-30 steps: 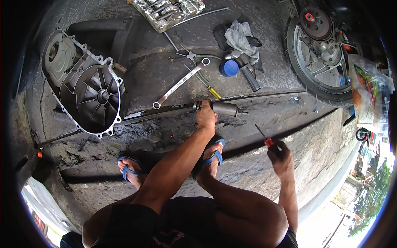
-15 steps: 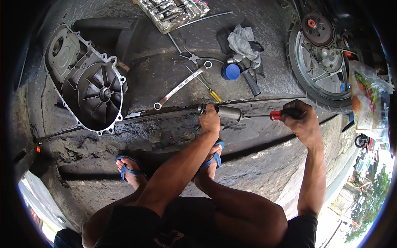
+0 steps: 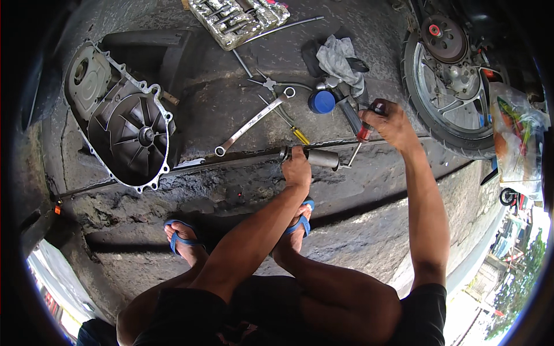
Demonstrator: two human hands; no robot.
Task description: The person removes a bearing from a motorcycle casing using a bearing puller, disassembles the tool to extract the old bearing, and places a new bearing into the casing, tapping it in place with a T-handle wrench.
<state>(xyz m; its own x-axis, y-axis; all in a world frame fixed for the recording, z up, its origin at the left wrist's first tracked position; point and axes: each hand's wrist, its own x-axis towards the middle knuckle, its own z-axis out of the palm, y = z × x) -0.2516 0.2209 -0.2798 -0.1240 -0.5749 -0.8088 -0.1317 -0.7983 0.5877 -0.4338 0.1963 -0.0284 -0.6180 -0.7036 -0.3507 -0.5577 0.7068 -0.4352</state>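
Head: left hand (image 3: 296,168) grips cylinder (image 3: 321,158) at ledge.

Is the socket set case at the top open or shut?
Open. The socket set case lies flat on the concrete, with rows of shiny sockets and tools exposed in its tray.

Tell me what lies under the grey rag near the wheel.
The grey rag lies over a dark flat thing, and a dark tool handle sticks out below it beside a blue cap. Whatever else sits under the rag is covered.
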